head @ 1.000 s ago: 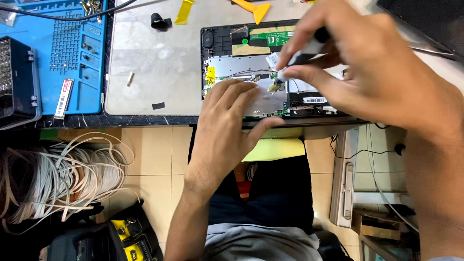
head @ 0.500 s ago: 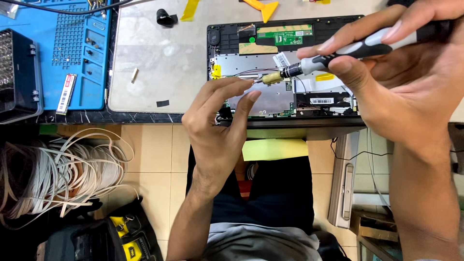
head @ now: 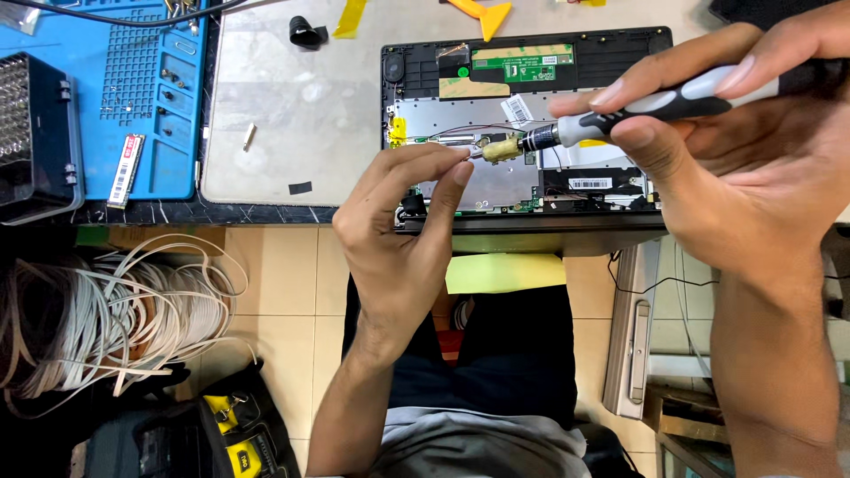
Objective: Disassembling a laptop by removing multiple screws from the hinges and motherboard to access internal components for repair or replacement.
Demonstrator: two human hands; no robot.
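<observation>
An opened laptop [head: 611,53] lies on the grey mat, its bottom cover off and its boards and cables showing. My right hand [head: 753,177] grips a black and grey screwdriver [head: 655,111] held level above the laptop, its brass-coloured bit holder pointing left. My left hand [head: 398,230] is raised over the laptop's near edge. Its thumb and forefinger pinch at the screwdriver's tip [head: 478,150]; whether a screw sits between them is too small to tell.
A blue work mat [head: 142,106] with a memory stick [head: 124,168] and a dark box [head: 35,133] lies at the left. A small black part [head: 307,34], yellow tape and orange pry tools lie at the back. Below the table are coiled white cables [head: 106,319] and a tool bag [head: 221,434].
My right hand lifted the screwdriver from upright on the laptop to level above it. My left hand rose off the laptop's edge and brought its fingertips to the bit.
</observation>
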